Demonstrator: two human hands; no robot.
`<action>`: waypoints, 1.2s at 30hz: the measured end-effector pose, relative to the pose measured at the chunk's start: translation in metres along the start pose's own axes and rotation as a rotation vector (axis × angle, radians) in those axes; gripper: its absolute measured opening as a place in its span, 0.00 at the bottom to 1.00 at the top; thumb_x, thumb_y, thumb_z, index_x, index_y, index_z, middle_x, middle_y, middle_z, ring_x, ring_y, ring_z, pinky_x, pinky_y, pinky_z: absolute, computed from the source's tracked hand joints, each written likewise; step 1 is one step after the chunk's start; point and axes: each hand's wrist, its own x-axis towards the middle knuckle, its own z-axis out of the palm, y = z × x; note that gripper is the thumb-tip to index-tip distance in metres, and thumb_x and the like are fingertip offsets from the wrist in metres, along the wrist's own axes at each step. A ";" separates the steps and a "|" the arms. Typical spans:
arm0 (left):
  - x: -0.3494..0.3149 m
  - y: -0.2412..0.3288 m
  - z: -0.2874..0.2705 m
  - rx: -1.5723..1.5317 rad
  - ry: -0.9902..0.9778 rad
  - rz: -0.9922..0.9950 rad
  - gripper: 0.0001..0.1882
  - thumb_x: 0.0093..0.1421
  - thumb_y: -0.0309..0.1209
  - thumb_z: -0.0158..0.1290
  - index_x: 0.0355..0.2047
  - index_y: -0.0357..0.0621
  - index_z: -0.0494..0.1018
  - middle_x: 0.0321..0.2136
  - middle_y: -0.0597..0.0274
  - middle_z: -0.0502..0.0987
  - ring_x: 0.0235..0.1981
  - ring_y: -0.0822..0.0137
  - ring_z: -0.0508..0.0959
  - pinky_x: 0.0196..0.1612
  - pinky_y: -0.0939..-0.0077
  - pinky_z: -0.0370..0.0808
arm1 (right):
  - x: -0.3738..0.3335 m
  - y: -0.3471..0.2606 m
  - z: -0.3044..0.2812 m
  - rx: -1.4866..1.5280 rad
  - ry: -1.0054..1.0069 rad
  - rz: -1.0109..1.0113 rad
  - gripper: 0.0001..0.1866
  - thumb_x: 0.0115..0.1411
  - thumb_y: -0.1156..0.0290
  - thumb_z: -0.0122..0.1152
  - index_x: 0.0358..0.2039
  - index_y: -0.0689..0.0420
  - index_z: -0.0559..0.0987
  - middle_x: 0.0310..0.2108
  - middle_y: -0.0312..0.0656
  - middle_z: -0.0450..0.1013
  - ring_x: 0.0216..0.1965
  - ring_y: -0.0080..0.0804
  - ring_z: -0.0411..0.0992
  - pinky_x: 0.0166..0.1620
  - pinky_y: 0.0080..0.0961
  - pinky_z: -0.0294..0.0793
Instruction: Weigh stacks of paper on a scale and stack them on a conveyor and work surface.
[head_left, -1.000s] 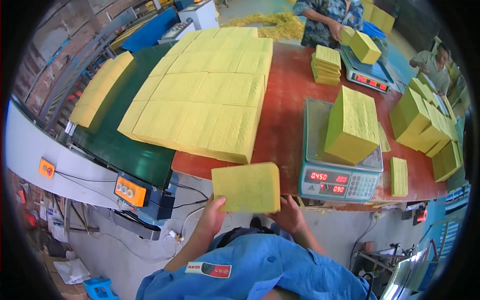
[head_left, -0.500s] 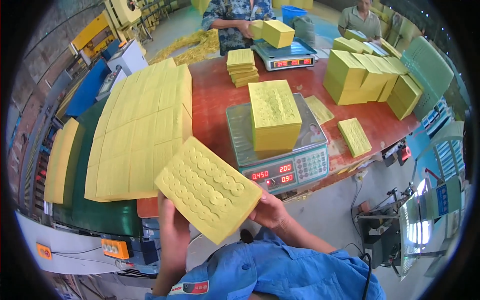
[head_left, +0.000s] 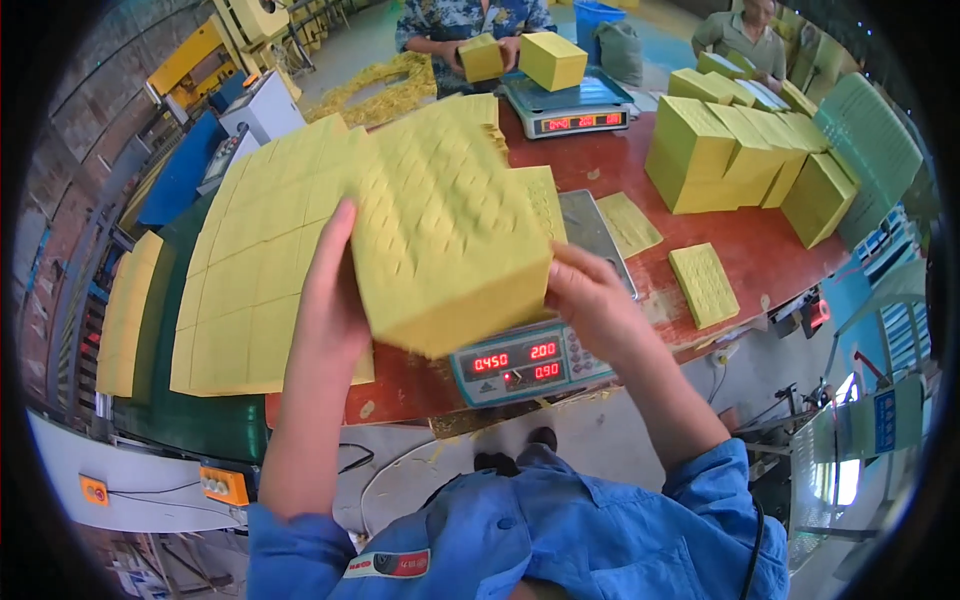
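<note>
A thick stack of yellow joss paper [head_left: 440,225] with a pressed coin pattern on top is held up between my hands. My left hand [head_left: 338,285] is closed along its left side; my right hand [head_left: 600,305] grips its right edge near the lower corner. The held stack is slightly blurred. Behind it another stack of yellow paper [head_left: 542,200] stands on the pan of a digital scale [head_left: 545,362] with red-lit figures. The held stack hides most of that one and part of the pan.
Tall rows of yellow paper stacks [head_left: 255,270] stand at left beside a green belt [head_left: 215,425]. Right of the scale lie a thin paper pad [head_left: 703,285] and loose sheets [head_left: 628,225]. More stacks [head_left: 690,155] stand far right. A co-worker's hands hold paper by a second scale [head_left: 575,120].
My hands have lifted the held stack up and away from my body, turning it so its front side shows. Across the table, the co-worker has drawn a small stack off the far scale.
</note>
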 end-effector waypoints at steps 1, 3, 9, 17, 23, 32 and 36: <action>0.019 -0.005 0.009 0.006 -0.062 0.011 0.29 0.71 0.47 0.44 0.64 0.38 0.64 0.59 0.52 0.72 0.59 0.60 0.74 0.61 0.63 0.70 | 0.006 -0.007 -0.010 -0.008 0.005 0.003 0.28 0.69 0.59 0.55 0.62 0.65 0.70 0.53 0.42 0.74 0.51 0.30 0.73 0.52 0.27 0.72; 0.045 -0.015 0.025 0.018 -0.085 0.049 0.30 0.71 0.49 0.43 0.63 0.38 0.65 0.58 0.52 0.73 0.59 0.59 0.74 0.61 0.62 0.70 | 0.018 -0.017 -0.025 -0.118 0.050 -0.037 0.28 0.68 0.57 0.57 0.60 0.65 0.72 0.47 0.39 0.76 0.45 0.24 0.72 0.46 0.23 0.72; 0.100 -0.058 0.039 -0.254 -0.145 -0.099 0.32 0.70 0.55 0.42 0.63 0.45 0.67 0.57 0.55 0.74 0.57 0.58 0.75 0.60 0.60 0.71 | 0.030 -0.024 -0.039 -0.347 0.259 -0.061 0.25 0.68 0.59 0.56 0.58 0.64 0.74 0.40 0.35 0.77 0.39 0.19 0.71 0.41 0.21 0.70; 0.115 -0.073 0.034 -0.253 -0.127 -0.128 0.33 0.71 0.57 0.38 0.64 0.46 0.65 0.57 0.55 0.73 0.57 0.58 0.75 0.59 0.60 0.72 | 0.032 -0.008 -0.051 -0.291 0.293 -0.090 0.22 0.68 0.61 0.54 0.56 0.63 0.76 0.39 0.34 0.77 0.37 0.19 0.69 0.39 0.20 0.67; 0.114 -0.071 0.030 -0.208 -0.150 -0.112 0.33 0.71 0.56 0.37 0.64 0.46 0.65 0.58 0.55 0.73 0.57 0.59 0.74 0.58 0.61 0.72 | 0.029 -0.003 -0.045 -0.337 0.309 -0.093 0.22 0.69 0.61 0.53 0.57 0.62 0.76 0.39 0.33 0.77 0.36 0.19 0.68 0.39 0.20 0.66; 0.112 -0.073 0.024 -0.165 -0.170 -0.089 0.32 0.71 0.56 0.38 0.64 0.46 0.64 0.57 0.57 0.73 0.57 0.61 0.74 0.58 0.63 0.72 | 0.031 0.009 -0.046 -0.479 0.339 -0.134 0.23 0.70 0.59 0.52 0.58 0.63 0.76 0.43 0.36 0.75 0.38 0.21 0.69 0.42 0.22 0.66; 0.108 -0.078 0.022 -0.119 -0.106 -0.093 0.33 0.71 0.57 0.37 0.64 0.46 0.65 0.57 0.57 0.73 0.57 0.61 0.75 0.59 0.63 0.72 | 0.033 0.022 -0.056 -0.684 0.379 -0.218 0.25 0.71 0.55 0.50 0.58 0.62 0.75 0.54 0.42 0.71 0.49 0.27 0.69 0.53 0.26 0.67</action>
